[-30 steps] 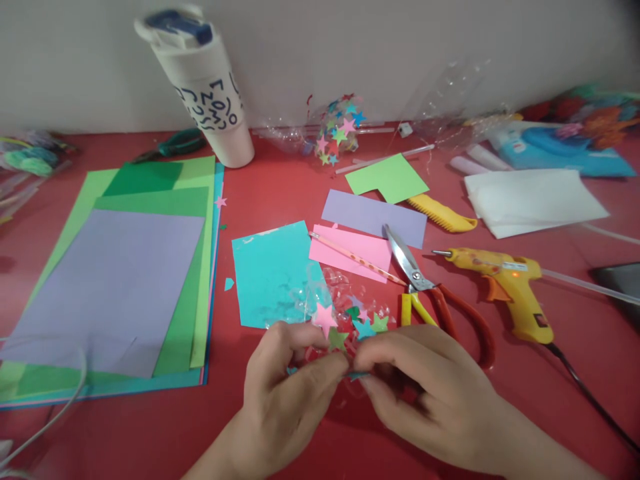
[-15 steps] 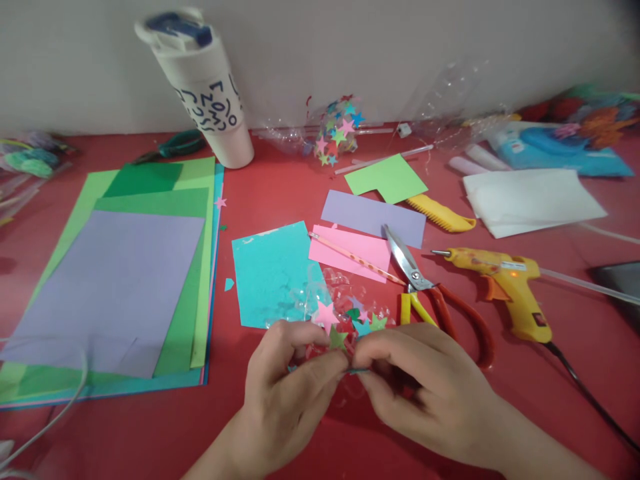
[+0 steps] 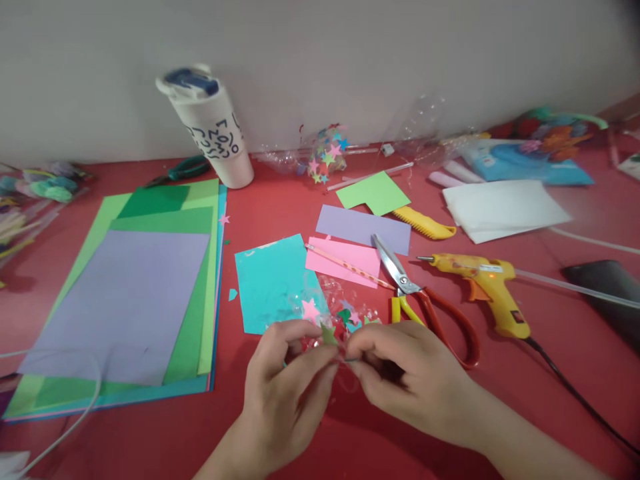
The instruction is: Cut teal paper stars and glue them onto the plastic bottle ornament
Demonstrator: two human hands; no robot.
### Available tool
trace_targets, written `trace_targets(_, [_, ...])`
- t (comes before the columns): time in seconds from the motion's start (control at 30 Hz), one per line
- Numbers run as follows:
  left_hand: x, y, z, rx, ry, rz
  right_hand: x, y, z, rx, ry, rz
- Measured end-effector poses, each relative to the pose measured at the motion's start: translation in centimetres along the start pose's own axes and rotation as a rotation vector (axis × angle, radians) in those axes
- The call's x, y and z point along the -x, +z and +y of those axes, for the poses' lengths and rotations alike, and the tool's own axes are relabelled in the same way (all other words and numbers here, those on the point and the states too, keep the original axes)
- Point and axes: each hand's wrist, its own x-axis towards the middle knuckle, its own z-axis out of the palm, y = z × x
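My left hand (image 3: pixel 290 387) is closed in a pinch at the near side of a crinkled clear plastic piece (image 3: pixel 333 290) decorated with paper stars. A pink star (image 3: pixel 311 310) and an olive green star (image 3: pixel 328 335) show just above its fingers. Close beside it, my right hand (image 3: pixel 410 380) pinches a small dark paper piece, seen only as a thin edge; its shape is hidden. The plastic overlaps the corner of a turquoise paper sheet (image 3: pixel 270 283). Right of it lie red-handled scissors (image 3: pixel 400 273) and a pencil (image 3: pixel 345 264).
A yellow glue gun (image 3: pixel 480 273) with its light on lies at right, its cord trailing forward. Stacked coloured paper (image 3: pixel 130 300) fills the left. Behind stand a white tumbler (image 3: pixel 215 133) and a star-covered clear ball (image 3: pixel 327 153). A yellow cutter (image 3: pixel 425 223) and folded white paper (image 3: pixel 505 207) lie right.
The camera view has tilted up and turned slightly right, shifting the scene. Both hands keep their pinches close together, with only slight movement.
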Motion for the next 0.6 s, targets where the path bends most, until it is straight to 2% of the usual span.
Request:
trace_targets(0.1, [0.3,-0.5,0.1,0.033,-0.012,0.026,-0.3,-0.2,0.2,-0.071,-0.011,-0.018])
trace_targets(0.2, [0.6,-0.9,0.1,0.042,-0.018,0.189,-0.5,-0.5,0.2,-0.078,0.003,-0.091])
trace_targets(0.3, [0.2,-0.9,-0.3,0.006,-0.130,0.306,-0.5,-0.8,0.1,0.003,0.009,-0.162])
trace_targets(0.37, [-0.2,-0.7,-0.5,0.091,-0.264,0.253,-0.4,-1.1,-0.1,0.077,-0.014,-0.182])
trace_targets(0.47, [-0.9,-0.1,-0.9,0.364,-0.501,0.100,-0.4,-1.5,-0.5,0.169,-0.063,-0.188])
trace_targets(0.53, [-1.1,0.4,-0.9,0.476,-0.615,0.068,-0.4,-1.7,-0.8,0.246,-0.100,-0.186])
trace_targets(0.6, [-1.2,0.8,-0.9,0.518,-0.668,0.065,-0.3,-1.9,-0.9,0.344,-0.145,-0.157])
